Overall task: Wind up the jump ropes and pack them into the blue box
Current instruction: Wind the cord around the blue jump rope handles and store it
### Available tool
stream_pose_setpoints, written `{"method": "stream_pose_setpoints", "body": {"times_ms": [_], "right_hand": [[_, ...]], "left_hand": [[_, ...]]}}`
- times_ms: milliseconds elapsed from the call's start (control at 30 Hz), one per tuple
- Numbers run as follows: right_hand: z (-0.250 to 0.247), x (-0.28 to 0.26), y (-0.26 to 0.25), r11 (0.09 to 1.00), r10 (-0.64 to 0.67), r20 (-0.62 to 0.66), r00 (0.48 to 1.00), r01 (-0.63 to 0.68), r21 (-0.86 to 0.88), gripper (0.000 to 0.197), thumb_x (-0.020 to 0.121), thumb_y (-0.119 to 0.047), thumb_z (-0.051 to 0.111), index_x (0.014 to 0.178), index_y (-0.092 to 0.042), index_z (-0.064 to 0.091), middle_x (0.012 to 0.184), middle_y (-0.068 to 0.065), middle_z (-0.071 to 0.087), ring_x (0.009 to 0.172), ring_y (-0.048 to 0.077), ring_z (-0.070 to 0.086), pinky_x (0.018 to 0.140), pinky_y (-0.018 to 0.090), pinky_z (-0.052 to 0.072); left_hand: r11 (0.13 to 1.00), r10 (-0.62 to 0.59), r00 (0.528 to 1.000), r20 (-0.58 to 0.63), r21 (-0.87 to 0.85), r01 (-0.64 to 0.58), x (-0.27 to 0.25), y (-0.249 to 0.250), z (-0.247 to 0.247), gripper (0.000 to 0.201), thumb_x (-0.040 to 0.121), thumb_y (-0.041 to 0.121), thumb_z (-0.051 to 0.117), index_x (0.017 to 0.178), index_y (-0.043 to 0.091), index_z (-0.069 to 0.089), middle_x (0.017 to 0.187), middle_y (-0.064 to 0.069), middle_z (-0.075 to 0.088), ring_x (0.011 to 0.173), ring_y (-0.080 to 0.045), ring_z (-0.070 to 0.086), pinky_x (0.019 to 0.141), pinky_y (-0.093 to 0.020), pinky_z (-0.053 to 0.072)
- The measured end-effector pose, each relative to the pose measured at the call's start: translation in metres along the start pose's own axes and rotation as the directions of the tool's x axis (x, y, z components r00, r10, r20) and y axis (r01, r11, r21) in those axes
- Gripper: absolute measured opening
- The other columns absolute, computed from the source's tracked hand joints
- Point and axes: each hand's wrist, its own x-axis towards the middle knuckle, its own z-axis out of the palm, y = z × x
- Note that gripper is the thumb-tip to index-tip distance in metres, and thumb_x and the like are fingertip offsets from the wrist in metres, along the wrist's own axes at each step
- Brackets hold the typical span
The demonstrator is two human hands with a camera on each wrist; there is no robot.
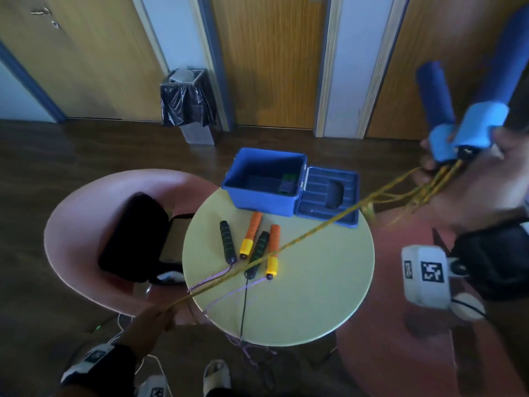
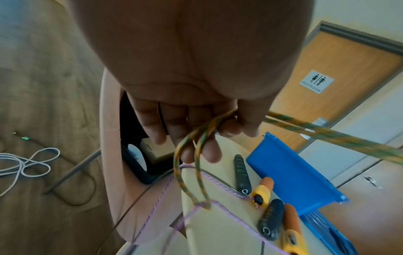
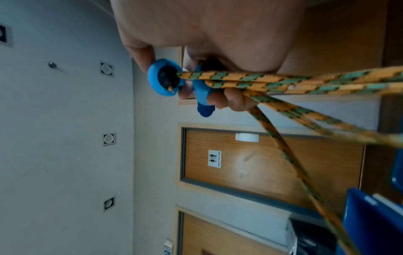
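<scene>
Nearest you, your left hand (image 1: 156,316) sits low at the near-left edge of the round pale-green table (image 1: 329,282), fingers curled round the braided orange-and-green jump rope (image 1: 286,245). Your left wrist view shows what the head view hides: the rope doubles into a loop (image 2: 191,172) that hangs below your fingers (image 2: 196,138).

From there the rope runs taut, its long axis slanting from near-left up to far-right across the table, over the things lying on it. Those are two black foam handles with green rings (image 1: 228,241) and two orange handles with yellow collars (image 1: 251,235), all lying roughly lengthwise away from you, cord ends toward you. A thin lilac cord (image 1: 229,293) and a thin black cord (image 1: 244,308) trail off the near edge.

Your right hand (image 1: 469,193) is raised at the right, gripping the two blue foam handles (image 1: 469,110) of the taut rope, which point up and away, together with several gathered strands. The right wrist view shows the rope leaving the handles' round ends (image 3: 163,79).

Farther back, the open blue plastic box (image 1: 262,196) stands at the table's far edge, its hinged lid (image 1: 326,196) lying flat to the right. Something dark with green markings (image 1: 286,183) lies in the box; what it is, you cannot tell.

Left of the table a pink chair (image 1: 74,224) holds a black bag (image 1: 131,236). Beyond, a bin with a black liner (image 1: 187,104) stands against the wooden doors (image 1: 272,58).
</scene>
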Motion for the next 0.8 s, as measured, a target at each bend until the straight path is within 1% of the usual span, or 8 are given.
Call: {"method": "stream_pose_setpoints", "body": {"times_ms": [100,200,267,367,500,567,633,800], "right_hand": [[0.000,-0.004,0.009,0.999,-0.009,-0.101,0.995,0.004,-0.049,0.031,0.079,-0.038,0.045,0.092,-0.012,0.058,0.080,0.010,0.059,0.057,0.020,0.048,0.059,0.027,0.035],[0.011,-0.016,0.031,0.993,0.089,0.002,0.996,-0.089,-0.074,0.037,0.069,-0.035,0.055,0.095,-0.010,0.061,0.074,0.009,0.064,0.053,0.020,0.049,0.054,0.023,0.041],[0.019,-0.024,0.048,0.981,0.181,0.095,0.979,-0.172,-0.088,0.058,0.057,-0.034,0.071,0.107,-0.006,0.059,0.076,0.010,0.065,0.051,0.020,0.050,0.057,0.026,0.048],[0.030,-0.037,0.069,0.950,0.303,0.210,0.930,-0.277,-0.144,0.077,0.055,-0.034,0.078,0.119,0.000,0.054,0.081,0.014,0.064,0.051,0.020,0.053,0.065,0.039,0.055],[0.035,-0.051,0.089,0.908,0.416,0.391,0.821,-0.352,-0.227,0.086,0.033,-0.049,0.092,0.101,-0.004,0.065,0.080,0.012,0.064,0.057,0.021,0.058,0.073,0.042,0.060],[0.036,-0.056,0.096,0.888,0.451,0.406,0.795,-0.356,-0.291,0.075,0.039,-0.037,0.090,0.102,-0.004,0.066,0.084,0.012,0.062,0.060,0.019,0.059,0.075,0.042,0.060],[0.036,-0.061,0.100,0.879,0.461,0.425,0.779,-0.337,-0.337,0.050,0.057,-0.027,0.073,0.101,-0.005,0.067,0.089,0.016,0.058,0.062,0.016,0.061,0.077,0.043,0.058],[0.025,-0.067,0.104,0.858,0.486,0.425,0.764,-0.323,-0.400,0.029,0.070,-0.021,0.063,0.093,-0.008,0.074,0.093,0.021,0.056,0.066,0.019,0.060,0.080,0.048,0.055]], "left_hand": [[0.999,0.025,1.000,-0.001,-0.043,-0.025,-0.008,0.022,0.000,0.046,0.093,0.037,0.055,0.052,0.018,0.066,0.057,-0.007,0.067,0.054,-0.009,0.058,0.071,-0.039,0.048],[0.991,0.070,0.997,0.042,-0.119,-0.064,-0.010,0.063,0.008,0.036,0.099,0.026,0.057,0.070,0.010,0.069,0.057,0.000,0.064,0.056,-0.010,0.057,0.068,-0.035,0.046],[0.978,0.185,0.979,0.084,-0.109,-0.175,-0.012,0.094,0.013,0.041,0.095,0.041,0.056,0.065,0.014,0.066,0.058,0.000,0.061,0.057,-0.009,0.056,0.069,-0.034,0.044],[0.942,0.331,0.928,0.172,-0.004,-0.335,-0.016,0.136,0.013,0.042,0.095,0.046,0.048,0.065,0.019,0.059,0.065,-0.001,0.062,0.064,-0.013,0.059,0.071,-0.033,0.046],[0.906,0.414,0.885,0.213,-0.002,-0.423,-0.019,0.175,0.013,0.037,0.089,0.054,0.045,0.067,0.027,0.058,0.064,0.005,0.060,0.063,-0.007,0.054,0.071,-0.036,0.045],[0.901,0.431,0.874,0.224,-0.063,-0.428,-0.019,0.183,0.014,0.035,0.087,0.057,0.045,0.067,0.031,0.058,0.064,0.007,0.060,0.064,-0.007,0.053,0.071,-0.036,0.044],[0.891,0.453,0.861,0.230,-0.091,-0.444,-0.018,0.187,0.015,0.031,0.087,0.053,0.047,0.069,0.032,0.061,0.064,0.009,0.061,0.064,-0.006,0.054,0.071,-0.035,0.044],[0.885,0.466,0.849,0.251,-0.123,-0.449,-0.009,0.185,0.018,0.024,0.093,0.041,0.052,0.082,0.025,0.066,0.067,0.008,0.063,0.067,-0.005,0.056,0.072,-0.032,0.044]]}}
